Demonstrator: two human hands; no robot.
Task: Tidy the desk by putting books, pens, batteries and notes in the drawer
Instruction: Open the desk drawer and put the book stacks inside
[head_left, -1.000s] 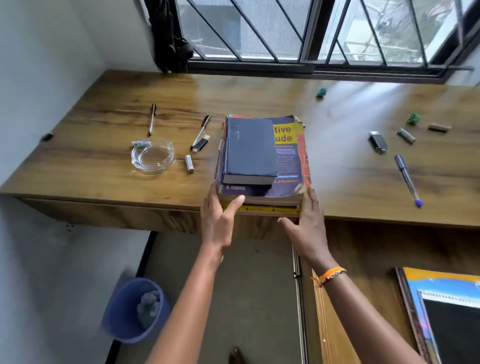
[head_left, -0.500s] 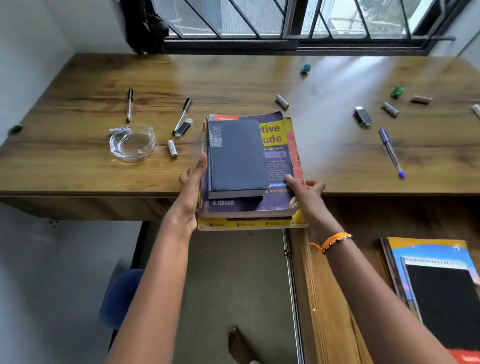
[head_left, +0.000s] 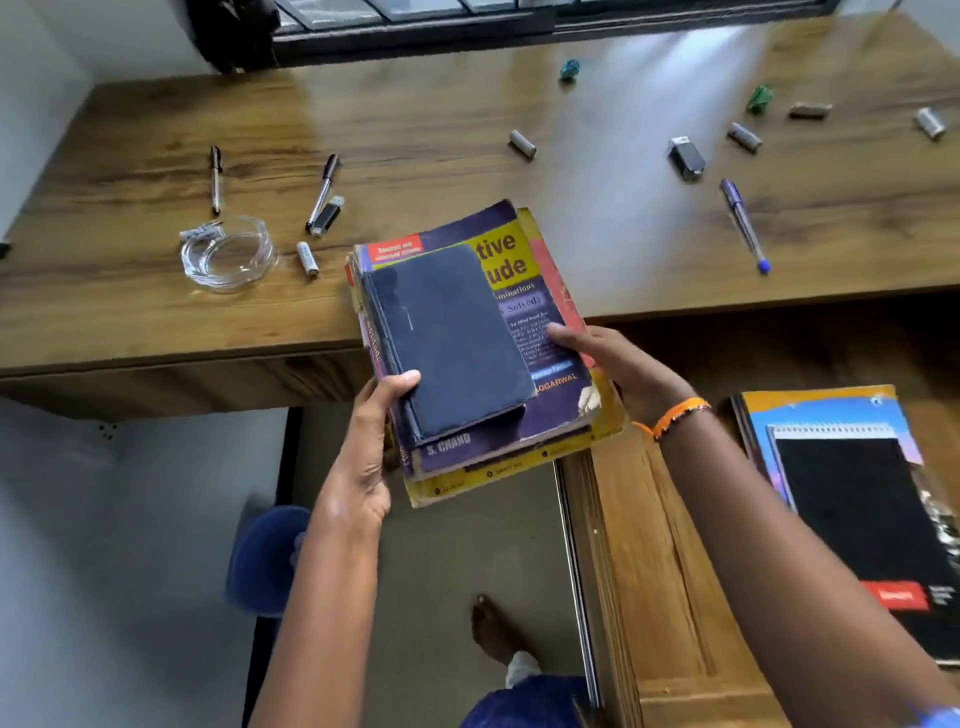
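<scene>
Left hand (head_left: 363, 467) and right hand (head_left: 618, 364) each gripping a side of the books (head_left: 483, 358), stack tilted past the surface (head_left: 415, 171) edge, beside the drawer (head_left: 670, 571), pens (head_left: 744, 224) and batteries (head_left: 522, 144) behind

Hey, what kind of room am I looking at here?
Probably a home study corner: a wooden desk under a barred window, a stack of books, and pens and batteries scattered on top.

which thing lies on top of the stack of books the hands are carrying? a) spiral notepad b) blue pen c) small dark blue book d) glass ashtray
c: the small dark blue book lies on the purple and yellow paperback, the stack gripped by the left hand and right hand.
</scene>
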